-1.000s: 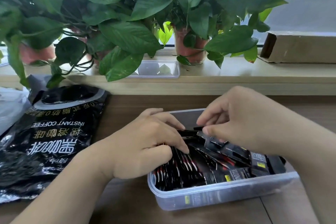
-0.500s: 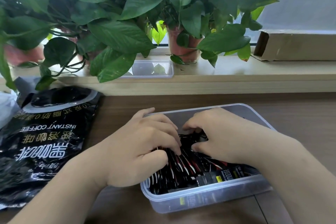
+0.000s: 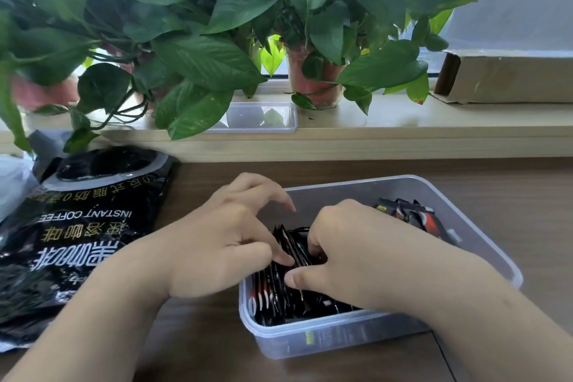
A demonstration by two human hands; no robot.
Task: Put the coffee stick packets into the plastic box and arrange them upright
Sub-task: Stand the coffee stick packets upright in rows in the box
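A clear plastic box (image 3: 483,245) stands on the wooden table in front of me. Inside it, black coffee stick packets with red and white marks (image 3: 273,295) stand on edge along the left wall. A few more packets (image 3: 415,217) lie loose at the far right of the box. My left hand (image 3: 217,242) presses its thumb and fingers against the left side of the upright bundle. My right hand (image 3: 350,257) reaches into the box and pinches the same bundle from the right, thumb at the front. The hands hide most of the packets.
A large black instant coffee bag (image 3: 80,226) lies open on the table to the left. A clear lid (image 3: 263,118) rests on the light wooden sill behind, under potted plants (image 3: 313,77). A cardboard box (image 3: 508,77) sits at the sill's right end.
My right hand has come down from above the box into it. The loose packets it spread over have been pushed against the upright bundle. Both hands now squeeze the bundle at the left.
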